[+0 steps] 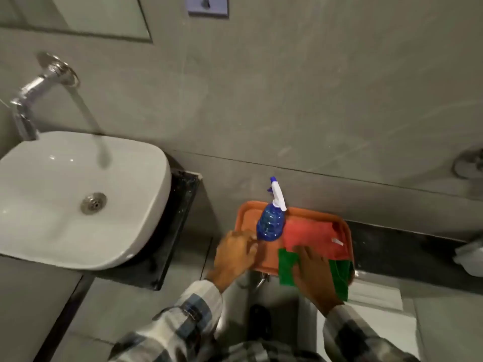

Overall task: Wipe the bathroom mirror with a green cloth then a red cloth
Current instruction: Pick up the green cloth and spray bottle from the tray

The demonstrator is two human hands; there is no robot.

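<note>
holding spray bottle (269, 223), red cloth (308, 239), green cloth (287, 265): orange tray (241, 218); right hand (313, 273) flat, left hand (235, 257) loosely curled.

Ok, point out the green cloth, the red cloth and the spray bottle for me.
green cloth (287, 266): head view, on its bare left part beside the right hand.
red cloth (308, 235): head view, middle of the fold lying in the orange tray.
spray bottle (269, 226): head view, on its blue body.

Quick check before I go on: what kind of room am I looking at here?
Most likely a bathroom: a white basin under a wall tap with water running, grey tiled walls, and the corner of a mirror at the upper left.
</note>
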